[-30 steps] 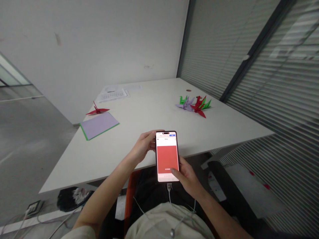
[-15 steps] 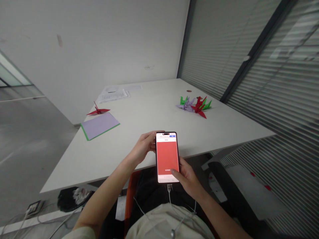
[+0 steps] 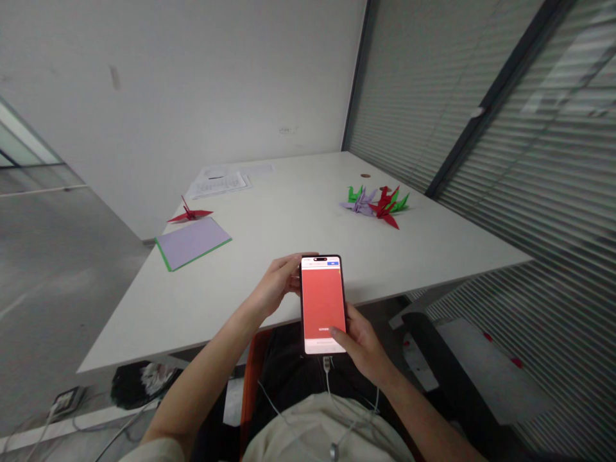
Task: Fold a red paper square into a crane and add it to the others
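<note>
A smartphone (image 3: 321, 301) with a mostly red screen is held upright between both hands over the table's front edge. My left hand (image 3: 279, 282) grips its upper left side, the fingers curling behind it. My right hand (image 3: 360, 337) wraps round the lower right side, with the thumb on the screen near the bottom. A white cable (image 3: 327, 366) is plugged into the phone's lower end. The small print on the screen is too blurred to read.
On the white table (image 3: 289, 212) lie lilac and green paper sheets (image 3: 192, 242), with a red paper crane (image 3: 190, 213) behind them. Several folded cranes (image 3: 378, 204) cluster at right. Printed papers (image 3: 221, 183) lie at the back left. Blinds (image 3: 505, 160) flank the right side.
The white heading strip at the top of the phone's screen has given way to red. Both hands keep the same hold and place.
</note>
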Demonstrator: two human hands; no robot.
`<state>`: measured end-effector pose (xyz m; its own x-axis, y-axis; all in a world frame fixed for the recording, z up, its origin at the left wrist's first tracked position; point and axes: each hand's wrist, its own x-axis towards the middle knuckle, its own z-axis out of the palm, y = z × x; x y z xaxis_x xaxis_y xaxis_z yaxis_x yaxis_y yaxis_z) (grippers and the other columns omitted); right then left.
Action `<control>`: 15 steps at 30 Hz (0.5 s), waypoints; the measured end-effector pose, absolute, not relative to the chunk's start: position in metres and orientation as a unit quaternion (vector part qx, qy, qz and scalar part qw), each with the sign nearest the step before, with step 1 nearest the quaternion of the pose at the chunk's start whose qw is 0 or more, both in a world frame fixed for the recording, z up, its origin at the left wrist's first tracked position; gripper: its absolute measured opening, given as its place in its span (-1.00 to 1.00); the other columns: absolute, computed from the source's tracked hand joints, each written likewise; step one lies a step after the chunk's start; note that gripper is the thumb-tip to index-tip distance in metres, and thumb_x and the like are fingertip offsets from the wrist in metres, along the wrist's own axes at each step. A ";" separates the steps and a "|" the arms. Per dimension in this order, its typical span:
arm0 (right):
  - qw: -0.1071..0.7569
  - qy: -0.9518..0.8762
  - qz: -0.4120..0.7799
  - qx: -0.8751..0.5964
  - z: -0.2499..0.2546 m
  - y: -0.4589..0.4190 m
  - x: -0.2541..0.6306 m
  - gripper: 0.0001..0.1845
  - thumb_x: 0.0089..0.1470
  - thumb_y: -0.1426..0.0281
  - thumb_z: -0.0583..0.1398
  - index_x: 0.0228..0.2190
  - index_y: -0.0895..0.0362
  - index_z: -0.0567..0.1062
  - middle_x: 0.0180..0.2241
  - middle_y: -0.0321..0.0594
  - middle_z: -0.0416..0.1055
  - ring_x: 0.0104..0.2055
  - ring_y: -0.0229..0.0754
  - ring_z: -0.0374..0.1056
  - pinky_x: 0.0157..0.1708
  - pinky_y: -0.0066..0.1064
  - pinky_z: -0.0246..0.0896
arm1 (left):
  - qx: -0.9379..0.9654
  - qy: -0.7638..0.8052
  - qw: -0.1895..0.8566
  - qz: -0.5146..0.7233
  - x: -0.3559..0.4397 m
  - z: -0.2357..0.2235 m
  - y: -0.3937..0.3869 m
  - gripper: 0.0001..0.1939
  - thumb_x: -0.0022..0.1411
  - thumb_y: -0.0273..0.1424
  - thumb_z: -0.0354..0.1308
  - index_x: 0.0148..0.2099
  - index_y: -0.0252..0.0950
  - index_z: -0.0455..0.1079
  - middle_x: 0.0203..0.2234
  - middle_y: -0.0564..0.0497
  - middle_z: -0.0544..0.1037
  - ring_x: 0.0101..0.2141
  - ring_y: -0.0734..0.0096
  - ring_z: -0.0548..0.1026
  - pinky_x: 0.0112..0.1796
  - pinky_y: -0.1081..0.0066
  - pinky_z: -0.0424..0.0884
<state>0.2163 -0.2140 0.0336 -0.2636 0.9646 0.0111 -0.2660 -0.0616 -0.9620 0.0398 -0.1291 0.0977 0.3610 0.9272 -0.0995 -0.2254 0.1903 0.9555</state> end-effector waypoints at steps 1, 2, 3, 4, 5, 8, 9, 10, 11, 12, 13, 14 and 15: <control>0.488 -0.482 0.633 -0.361 0.034 -0.214 0.216 -0.52 0.04 0.25 0.25 -0.01 0.07 0.32 -0.05 -0.11 0.47 -0.06 -0.05 0.43 -0.11 -0.22 0.38 | 0.472 0.371 0.677 0.426 0.040 0.098 -0.129 -0.51 0.14 -0.09 0.14 -0.02 -0.34 0.46 -0.41 -0.12 0.56 -0.49 0.39 0.48 -0.49 0.46 0.32; 0.489 -0.481 0.633 -0.359 0.034 -0.214 0.216 -0.52 0.05 0.25 0.25 0.00 0.07 0.32 -0.05 -0.11 0.47 -0.07 -0.05 0.43 -0.11 -0.22 0.38 | 0.472 0.370 0.677 0.427 0.040 0.098 -0.129 -0.51 0.14 -0.09 0.14 -0.02 -0.34 0.46 -0.40 -0.12 0.57 -0.49 0.39 0.48 -0.49 0.46 0.32; 0.490 -0.480 0.633 -0.358 0.034 -0.214 0.216 -0.52 0.05 0.25 0.25 0.00 0.06 0.32 -0.05 -0.11 0.47 -0.07 -0.05 0.43 -0.11 -0.21 0.38 | 0.473 0.369 0.676 0.427 0.039 0.097 -0.129 -0.51 0.14 -0.10 0.14 -0.01 -0.34 0.46 -0.39 -0.13 0.57 -0.49 0.39 0.48 -0.48 0.46 0.32; 0.490 -0.480 0.633 -0.358 0.034 -0.214 0.216 -0.52 0.05 0.25 0.25 0.00 0.06 0.32 -0.04 -0.11 0.47 -0.06 -0.05 0.43 -0.10 -0.20 0.38 | 0.476 0.366 0.676 0.427 0.039 0.097 -0.129 -0.51 0.15 -0.09 0.14 -0.01 -0.34 0.46 -0.39 -0.13 0.57 -0.48 0.39 0.48 -0.48 0.46 0.33; 0.490 -0.481 0.632 -0.359 0.034 -0.214 0.216 -0.52 0.04 0.25 0.25 0.00 0.06 0.32 -0.04 -0.11 0.47 -0.06 -0.04 0.43 -0.10 -0.20 0.38 | 0.478 0.364 0.675 0.427 0.039 0.096 -0.129 -0.51 0.15 -0.09 0.13 -0.01 -0.34 0.46 -0.38 -0.14 0.57 -0.48 0.39 0.48 -0.48 0.46 0.33; 0.489 -0.482 0.632 -0.360 0.034 -0.214 0.216 -0.51 0.04 0.23 0.26 0.00 0.05 0.33 -0.05 -0.12 0.47 -0.07 -0.04 0.44 -0.10 -0.19 0.37 | 0.484 0.361 0.673 0.428 0.038 0.094 -0.128 -0.50 0.16 -0.08 0.12 -0.01 -0.34 0.45 -0.37 -0.15 0.57 -0.48 0.39 0.48 -0.48 0.47 0.33; 0.489 -0.481 0.632 -0.360 0.034 -0.214 0.216 -0.51 0.03 0.23 0.26 0.00 0.04 0.33 -0.06 -0.12 0.48 -0.07 -0.04 0.44 -0.09 -0.19 0.37 | 0.484 0.361 0.672 0.428 0.038 0.094 -0.128 -0.50 0.16 -0.07 0.12 -0.01 -0.34 0.45 -0.36 -0.15 0.57 -0.48 0.39 0.48 -0.48 0.47 0.33; 0.488 -0.480 0.633 -0.361 0.034 -0.214 0.217 -0.50 0.03 0.23 0.26 0.00 0.05 0.33 -0.06 -0.12 0.48 -0.08 -0.04 0.44 -0.09 -0.18 0.36 | 0.483 0.363 0.672 0.428 0.038 0.094 -0.128 -0.50 0.16 -0.08 0.12 -0.01 -0.34 0.45 -0.36 -0.15 0.57 -0.48 0.39 0.48 -0.48 0.47 0.33; 0.488 -0.480 0.633 -0.362 0.033 -0.214 0.217 -0.51 0.03 0.23 0.26 0.00 0.05 0.34 -0.07 -0.12 0.48 -0.08 -0.04 0.44 -0.09 -0.18 0.36 | 0.481 0.364 0.673 0.428 0.038 0.094 -0.128 -0.50 0.15 -0.08 0.13 -0.01 -0.34 0.45 -0.36 -0.15 0.57 -0.48 0.39 0.48 -0.48 0.47 0.33; 0.488 -0.480 0.633 -0.363 0.033 -0.214 0.217 -0.51 0.03 0.23 0.26 0.00 0.06 0.34 -0.08 -0.11 0.49 -0.09 -0.04 0.45 -0.09 -0.18 0.36 | 0.479 0.365 0.674 0.428 0.038 0.095 -0.128 -0.51 0.15 -0.09 0.13 -0.01 -0.34 0.46 -0.36 -0.14 0.57 -0.48 0.39 0.48 -0.48 0.47 0.33; 0.488 -0.480 0.633 -0.363 0.033 -0.213 0.216 -0.51 0.03 0.23 0.26 -0.01 0.06 0.34 -0.08 -0.11 0.49 -0.09 -0.05 0.45 -0.09 -0.18 0.36 | 0.477 0.366 0.675 0.427 0.038 0.096 -0.128 -0.51 0.15 -0.09 0.14 -0.01 -0.34 0.46 -0.37 -0.14 0.57 -0.48 0.40 0.48 -0.48 0.47 0.33; 0.487 -0.481 0.633 -0.362 0.033 -0.213 0.216 -0.51 0.03 0.24 0.26 -0.01 0.06 0.34 -0.08 -0.11 0.49 -0.09 -0.05 0.45 -0.09 -0.18 0.36 | 0.475 0.366 0.677 0.428 0.038 0.097 -0.129 -0.51 0.14 -0.10 0.15 -0.02 -0.34 0.46 -0.37 -0.13 0.56 -0.48 0.40 0.48 -0.49 0.47 0.33; 0.488 -0.481 0.632 -0.362 0.033 -0.213 0.216 -0.51 0.03 0.24 0.26 -0.01 0.06 0.33 -0.08 -0.11 0.49 -0.09 -0.05 0.45 -0.08 -0.19 0.36 | 0.473 0.366 0.677 0.428 0.039 0.098 -0.129 -0.52 0.14 -0.10 0.15 -0.02 -0.35 0.46 -0.38 -0.13 0.56 -0.48 0.40 0.47 -0.49 0.47 0.33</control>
